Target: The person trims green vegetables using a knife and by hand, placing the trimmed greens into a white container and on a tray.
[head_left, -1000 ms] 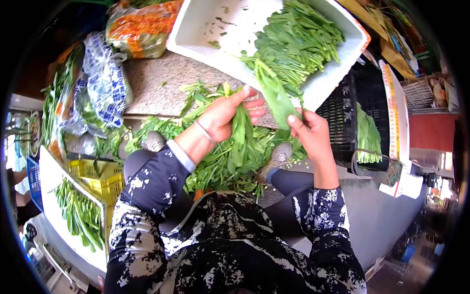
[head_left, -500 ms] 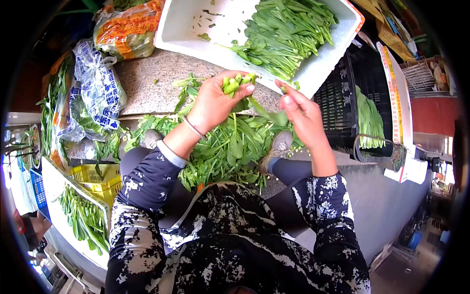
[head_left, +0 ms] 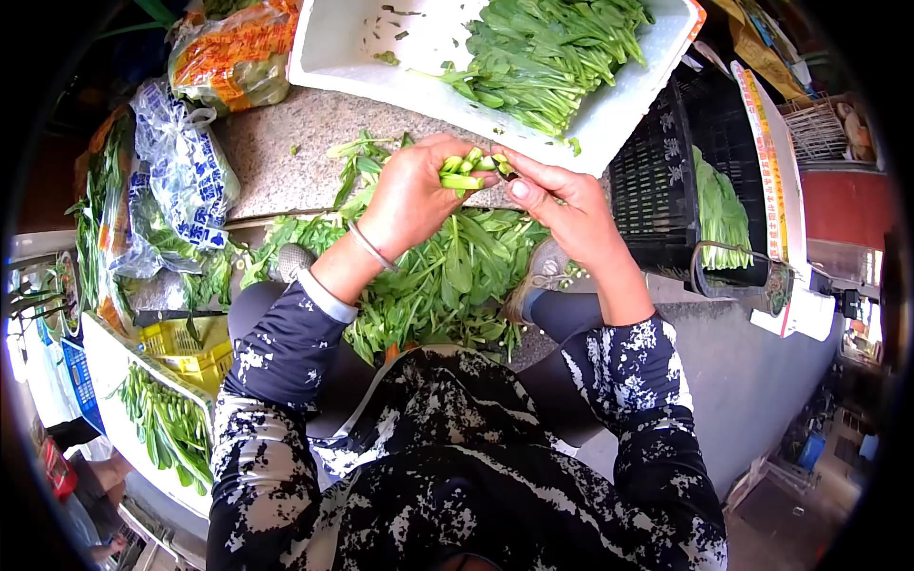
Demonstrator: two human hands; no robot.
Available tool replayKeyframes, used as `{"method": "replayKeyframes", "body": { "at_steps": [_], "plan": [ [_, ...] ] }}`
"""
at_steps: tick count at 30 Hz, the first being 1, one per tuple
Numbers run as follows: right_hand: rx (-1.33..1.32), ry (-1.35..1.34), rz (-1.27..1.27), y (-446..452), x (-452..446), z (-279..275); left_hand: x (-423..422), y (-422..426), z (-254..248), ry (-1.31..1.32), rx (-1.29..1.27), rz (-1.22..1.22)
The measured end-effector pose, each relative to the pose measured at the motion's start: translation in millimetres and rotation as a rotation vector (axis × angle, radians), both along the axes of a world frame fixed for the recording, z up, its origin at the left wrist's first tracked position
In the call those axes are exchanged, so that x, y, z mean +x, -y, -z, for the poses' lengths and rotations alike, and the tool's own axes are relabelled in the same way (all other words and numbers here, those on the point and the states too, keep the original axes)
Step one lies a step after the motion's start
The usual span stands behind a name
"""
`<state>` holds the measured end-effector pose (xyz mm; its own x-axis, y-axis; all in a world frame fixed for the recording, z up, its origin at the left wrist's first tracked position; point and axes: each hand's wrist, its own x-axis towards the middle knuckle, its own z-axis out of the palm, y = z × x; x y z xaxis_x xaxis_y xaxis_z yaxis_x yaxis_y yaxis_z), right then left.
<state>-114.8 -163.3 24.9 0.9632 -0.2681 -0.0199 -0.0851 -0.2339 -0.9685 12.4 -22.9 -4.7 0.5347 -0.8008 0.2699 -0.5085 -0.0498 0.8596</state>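
Note:
My left hand (head_left: 411, 198) is closed around a bunch of green vegetable stems (head_left: 463, 173), their cut ends pointing right. My right hand (head_left: 569, 202) meets those ends with fingers pinched together. A small dark piece shows at its fingertips, too small to name. Below both hands lies a heap of loose leafy greens (head_left: 447, 285) between my feet. Just beyond them stands a white foam box (head_left: 381, 71), with a pile of leafy greens (head_left: 562, 62) along its right side, stems toward me.
Plastic bags of vegetables (head_left: 186, 171) lie at the left. A yellow crate (head_left: 190, 354) and another foam box (head_left: 105, 357) with greens stand lower left. On the right is a black crate (head_left: 657, 181) holding greens. Beneath the foam box is a stone ledge (head_left: 276, 143).
My right hand has moved left, from apart to touching the stem ends. The strip of green that hung between the hands is no longer seen. My left hand stays closed on the bunch.

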Motion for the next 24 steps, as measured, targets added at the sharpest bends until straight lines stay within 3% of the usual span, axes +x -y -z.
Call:
{"method": "replayKeyframes", "body": {
  "at_steps": [4, 6, 8, 10, 12, 14, 16, 20, 22, 24],
  "plan": [
    [-0.052, -0.089, -0.001, 7, 0, 4, -1, -3, 1, -0.107, 0.049, 0.010],
    [0.027, -0.148, 0.040, 11, 4, 13, 3, -3, 7, -0.266, 0.198, 0.060],
    [0.026, -0.177, 0.087, 19, 8, 28, 2, -5, 0, -0.240, 0.177, 0.070],
    [0.082, -0.240, 0.367, 37, 18, 42, 3, -7, -9, -0.409, 0.124, 0.052],
    [-0.322, -0.241, 0.529, 67, 32, 46, 8, -7, -2, -0.392, 0.174, 0.045],
    [-0.566, -0.100, 0.686, 117, 46, 75, 10, -7, 4, -0.405, 0.163, 0.054],
    [-0.780, -0.159, 0.838, 134, 64, 73, 12, -7, 6, -0.401, 0.162, 0.061],
    [-0.926, -0.240, 0.959, 138, 92, 75, 16, -8, 5, -0.382, 0.152, 0.018],
    [-0.948, -0.457, 0.993, 138, 101, 78, 19, -8, 5, -0.356, 0.101, -0.006],
    [-0.984, -0.426, 0.983, 142, 102, 85, 22, -10, 5, -0.359, 0.119, -0.016]
  ]
}}
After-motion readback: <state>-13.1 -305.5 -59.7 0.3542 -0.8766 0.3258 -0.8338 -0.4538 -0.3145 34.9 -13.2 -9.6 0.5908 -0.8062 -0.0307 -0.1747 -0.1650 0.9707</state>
